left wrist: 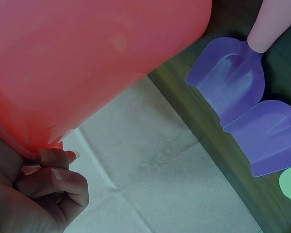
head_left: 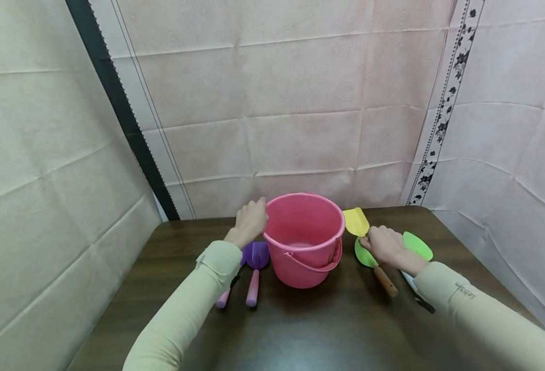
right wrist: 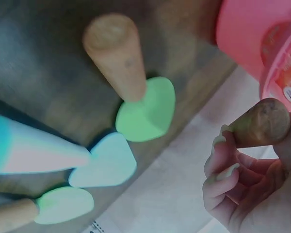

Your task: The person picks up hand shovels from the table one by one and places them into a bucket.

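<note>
A pink bucket stands upright on the table, its handle hanging down the front. My left hand grips the bucket's rim on the left; in the left wrist view the curled fingers pinch that rim. My right hand holds a yellow toy shovel by its wooden handle, fingers curled round it. The yellow blade points up and left, close to the bucket's right side. Beneath the right hand lies a green shovel with a wooden handle, partly covered by the hand.
Two purple shovels with pink handles lie left of the bucket, one partly behind my left wrist. Another green shovel and a pale blue one lie at the right. White cloth hangs behind the dark wooden table.
</note>
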A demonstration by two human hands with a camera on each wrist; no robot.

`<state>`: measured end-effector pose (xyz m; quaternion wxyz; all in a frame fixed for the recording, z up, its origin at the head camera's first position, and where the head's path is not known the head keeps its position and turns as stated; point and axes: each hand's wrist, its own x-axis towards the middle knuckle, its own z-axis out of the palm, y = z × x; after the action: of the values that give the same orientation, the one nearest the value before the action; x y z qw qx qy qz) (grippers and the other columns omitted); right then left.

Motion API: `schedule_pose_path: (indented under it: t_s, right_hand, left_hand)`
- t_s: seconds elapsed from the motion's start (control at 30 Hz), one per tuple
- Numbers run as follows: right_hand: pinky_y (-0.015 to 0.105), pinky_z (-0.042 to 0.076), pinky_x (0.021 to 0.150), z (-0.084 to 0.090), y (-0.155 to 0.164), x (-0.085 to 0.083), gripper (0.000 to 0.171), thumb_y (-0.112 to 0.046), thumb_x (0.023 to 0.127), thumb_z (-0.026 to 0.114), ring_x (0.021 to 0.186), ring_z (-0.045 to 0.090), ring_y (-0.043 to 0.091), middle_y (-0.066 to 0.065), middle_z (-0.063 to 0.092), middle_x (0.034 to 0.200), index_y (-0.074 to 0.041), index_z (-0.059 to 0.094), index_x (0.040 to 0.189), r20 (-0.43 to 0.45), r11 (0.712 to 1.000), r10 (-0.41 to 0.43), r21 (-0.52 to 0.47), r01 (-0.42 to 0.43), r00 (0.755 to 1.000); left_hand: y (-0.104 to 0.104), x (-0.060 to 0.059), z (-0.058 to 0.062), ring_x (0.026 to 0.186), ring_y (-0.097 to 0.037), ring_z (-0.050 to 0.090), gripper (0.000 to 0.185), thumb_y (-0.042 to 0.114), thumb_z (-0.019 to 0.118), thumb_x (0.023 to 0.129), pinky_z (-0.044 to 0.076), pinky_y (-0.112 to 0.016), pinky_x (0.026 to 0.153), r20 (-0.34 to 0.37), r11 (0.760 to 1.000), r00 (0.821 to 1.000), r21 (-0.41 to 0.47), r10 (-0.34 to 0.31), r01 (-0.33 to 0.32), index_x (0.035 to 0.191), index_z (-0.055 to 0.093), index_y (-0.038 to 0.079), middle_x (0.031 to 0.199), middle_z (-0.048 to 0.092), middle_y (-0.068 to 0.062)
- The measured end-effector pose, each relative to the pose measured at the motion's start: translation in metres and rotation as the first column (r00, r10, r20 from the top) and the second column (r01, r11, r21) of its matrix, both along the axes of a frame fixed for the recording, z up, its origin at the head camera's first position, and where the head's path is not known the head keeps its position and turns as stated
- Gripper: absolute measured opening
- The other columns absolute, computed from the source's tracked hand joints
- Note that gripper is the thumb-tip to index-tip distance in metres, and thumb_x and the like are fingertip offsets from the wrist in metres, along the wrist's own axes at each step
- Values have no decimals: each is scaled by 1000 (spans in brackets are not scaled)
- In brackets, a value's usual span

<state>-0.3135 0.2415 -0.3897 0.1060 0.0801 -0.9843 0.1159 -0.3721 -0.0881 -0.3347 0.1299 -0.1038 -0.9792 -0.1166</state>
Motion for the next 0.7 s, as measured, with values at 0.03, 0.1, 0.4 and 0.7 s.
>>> schedule_pose_path:
  t_s: [0.03,0.1,0.4,0.7]
  right_hand:
    - [31,28,39,3,1,-1,42,-22,84,52,43,41,16,-4,32,47,-21,32,48,-7,1000,-8,3,8,1000]
    - [32,29,39,8,2,-3,42,-23,84,52,44,42,17,-4,33,46,-21,33,46,3,1000,-23,-4,23,1000]
    - [28,30,40,32,3,-13,45,-32,92,51,43,42,16,-2,40,45,-16,46,50,88,999,-11,-50,16,996]
    - [27,31,41,56,-4,-19,43,-36,93,52,44,46,16,-1,46,47,-13,52,57,89,997,9,-71,-2,996]
  left_hand:
    - [0,0,0,88,-36,68,11,11,49,95,54,-47,74,0,1000,1000,-2,0,0,102,56,7,91,68,-15]
    - [1,1,0,88,-36,68,11,11,49,95,54,-47,74,0,1000,1000,-3,1,-1,102,56,7,91,68,-15]
    - [2,-2,-1,87,-35,68,11,11,48,95,54,-46,73,13,1000,1000,-6,8,-8,103,55,8,89,67,-13]
    - [2,-1,0,88,-34,68,13,13,51,95,54,-46,73,15,1000,1000,-2,23,-23,106,56,8,93,67,-14]
